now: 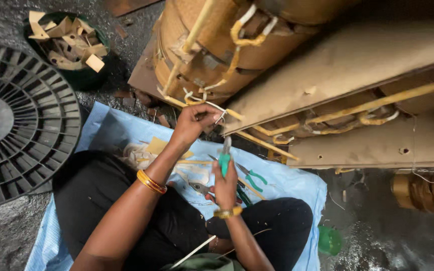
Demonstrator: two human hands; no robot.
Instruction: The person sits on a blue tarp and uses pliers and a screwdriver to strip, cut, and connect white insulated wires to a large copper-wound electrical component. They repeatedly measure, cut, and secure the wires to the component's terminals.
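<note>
My left hand (194,121) is raised to the edge of a large brown paper-wrapped coil assembly (212,50) and pinches a thin white tie string (220,116) that hangs from it. My right hand (225,184) is lower, closed around green-handled pliers (225,158) whose jaws point up toward the string, a short way below it. Yellowish sleeved leads (377,103) run along the brown insulation boards (337,70).
A pale blue sheet (287,183) lies under my crossed legs, with another green-handled plier (252,176), scissors and paper scraps on it. A black ribbed reel (21,120) lies at left, a green tub of cardboard offcuts (71,42) behind it. A green cap (330,241) sits at right.
</note>
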